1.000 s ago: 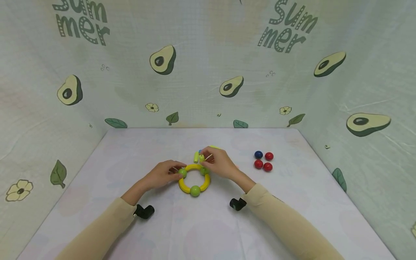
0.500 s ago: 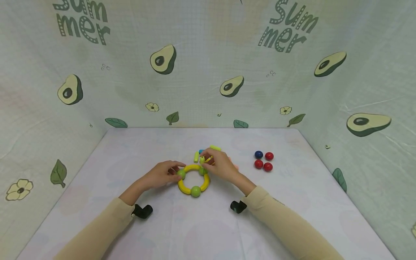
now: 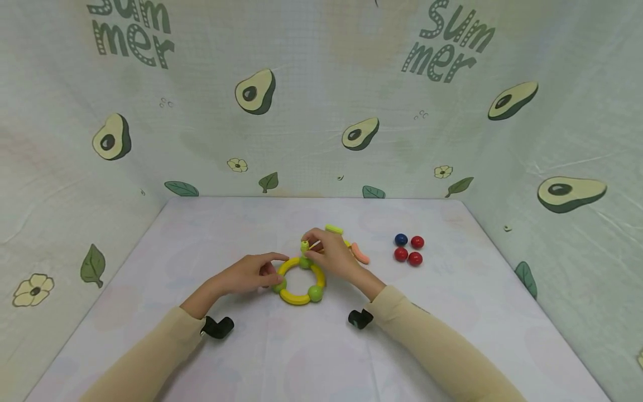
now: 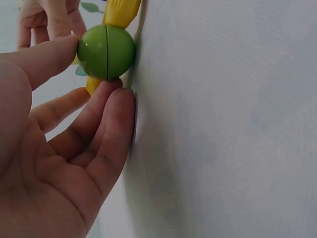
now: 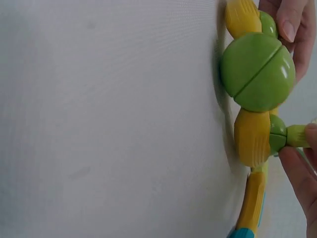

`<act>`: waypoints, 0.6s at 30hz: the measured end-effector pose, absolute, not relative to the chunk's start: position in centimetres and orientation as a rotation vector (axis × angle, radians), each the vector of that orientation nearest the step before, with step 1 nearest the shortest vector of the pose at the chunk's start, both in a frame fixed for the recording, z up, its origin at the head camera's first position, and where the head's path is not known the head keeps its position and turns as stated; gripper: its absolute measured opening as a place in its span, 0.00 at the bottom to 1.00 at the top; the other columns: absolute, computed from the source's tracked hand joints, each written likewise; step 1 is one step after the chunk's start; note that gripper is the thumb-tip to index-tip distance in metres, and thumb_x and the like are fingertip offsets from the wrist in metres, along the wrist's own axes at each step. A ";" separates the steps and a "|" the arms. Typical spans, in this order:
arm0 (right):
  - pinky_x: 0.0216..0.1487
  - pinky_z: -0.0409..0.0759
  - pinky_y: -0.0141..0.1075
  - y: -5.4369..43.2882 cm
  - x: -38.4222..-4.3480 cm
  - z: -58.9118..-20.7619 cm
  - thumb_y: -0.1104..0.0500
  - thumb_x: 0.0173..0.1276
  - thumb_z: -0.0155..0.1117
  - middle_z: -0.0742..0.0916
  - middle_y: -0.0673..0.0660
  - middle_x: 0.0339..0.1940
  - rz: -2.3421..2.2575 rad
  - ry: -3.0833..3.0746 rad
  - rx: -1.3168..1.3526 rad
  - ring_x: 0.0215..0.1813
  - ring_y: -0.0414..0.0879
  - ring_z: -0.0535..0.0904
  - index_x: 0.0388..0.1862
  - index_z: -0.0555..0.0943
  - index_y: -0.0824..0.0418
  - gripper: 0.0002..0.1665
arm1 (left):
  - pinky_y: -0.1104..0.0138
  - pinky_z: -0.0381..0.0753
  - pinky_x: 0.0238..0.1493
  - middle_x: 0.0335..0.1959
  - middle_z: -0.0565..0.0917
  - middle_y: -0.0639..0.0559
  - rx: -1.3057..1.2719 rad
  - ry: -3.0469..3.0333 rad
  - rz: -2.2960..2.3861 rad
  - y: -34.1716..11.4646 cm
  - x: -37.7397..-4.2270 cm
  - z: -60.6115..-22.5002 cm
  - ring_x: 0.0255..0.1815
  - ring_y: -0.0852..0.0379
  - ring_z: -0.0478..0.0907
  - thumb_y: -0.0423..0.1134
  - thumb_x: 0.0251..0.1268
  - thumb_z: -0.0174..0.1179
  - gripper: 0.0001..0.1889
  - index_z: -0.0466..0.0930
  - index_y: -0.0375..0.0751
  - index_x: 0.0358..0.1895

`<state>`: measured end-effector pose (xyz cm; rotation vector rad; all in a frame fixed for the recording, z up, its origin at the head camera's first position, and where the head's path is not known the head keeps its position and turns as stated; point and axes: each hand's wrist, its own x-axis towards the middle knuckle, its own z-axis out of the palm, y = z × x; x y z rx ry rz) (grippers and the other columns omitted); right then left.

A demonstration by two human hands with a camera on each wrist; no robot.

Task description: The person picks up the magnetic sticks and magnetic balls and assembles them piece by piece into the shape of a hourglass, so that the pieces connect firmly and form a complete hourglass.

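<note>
A ring of curved yellow rods [image 3: 294, 300] joined by green balls lies on the table in the head view. My left hand [image 3: 246, 274] pinches the left green ball [image 4: 106, 52] between thumb and fingers. At the ring's far side, my right hand [image 3: 332, 254] pinches a short lime-green stick [image 3: 304, 246] that stands up from the far green ball [image 3: 305, 262]. In the right wrist view the stick's end meets that ball. The near-right green ball [image 3: 315, 293] is untouched. My right fingers partly hide the stick.
Behind my right hand lie an orange curved rod [image 3: 359, 254] and a lime rod [image 3: 334, 229]. Further right, a blue ball [image 3: 401, 239] sits with several red balls [image 3: 414, 258]. In the right wrist view, a yellow rod [image 5: 252, 198] ends in blue.
The ring has turned counterclockwise: its left ball came nearer, its near ball went right, its far ball went left. My right hand has moved left with the stick.
</note>
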<state>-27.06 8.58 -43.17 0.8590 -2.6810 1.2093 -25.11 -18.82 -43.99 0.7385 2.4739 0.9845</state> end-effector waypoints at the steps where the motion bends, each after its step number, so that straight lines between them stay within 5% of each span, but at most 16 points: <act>1: 0.50 0.88 0.37 8.4 -27.1 -43.3 0.64 0.72 0.74 0.90 0.56 0.50 1.202 -2.681 0.855 0.48 0.50 0.89 0.55 0.82 0.58 0.15 | 0.64 0.78 0.37 0.38 0.84 0.56 0.734 2.470 0.982 -18.8 -25.1 -44.0 0.35 0.56 0.80 0.51 0.76 0.66 0.29 0.74 0.51 0.75; 10: 0.52 0.88 0.36 7.4 -27.4 -43.6 0.62 0.74 0.73 0.89 0.55 0.51 1.233 -2.687 0.843 0.49 0.49 0.89 0.58 0.82 0.56 0.16 | 0.62 0.81 0.40 0.34 0.86 0.54 0.689 2.423 1.017 -18.8 -25.2 -44.1 0.33 0.56 0.83 0.47 0.78 0.65 0.25 0.72 0.46 0.73; 18: 0.50 0.87 0.34 6.2 -27.4 -43.5 0.63 0.75 0.71 0.90 0.56 0.51 1.280 -2.679 0.882 0.50 0.48 0.89 0.58 0.82 0.57 0.15 | 0.64 0.79 0.41 0.36 0.86 0.54 0.657 2.454 1.047 -18.5 -25.4 -44.3 0.35 0.56 0.81 0.51 0.68 0.73 0.32 0.72 0.41 0.68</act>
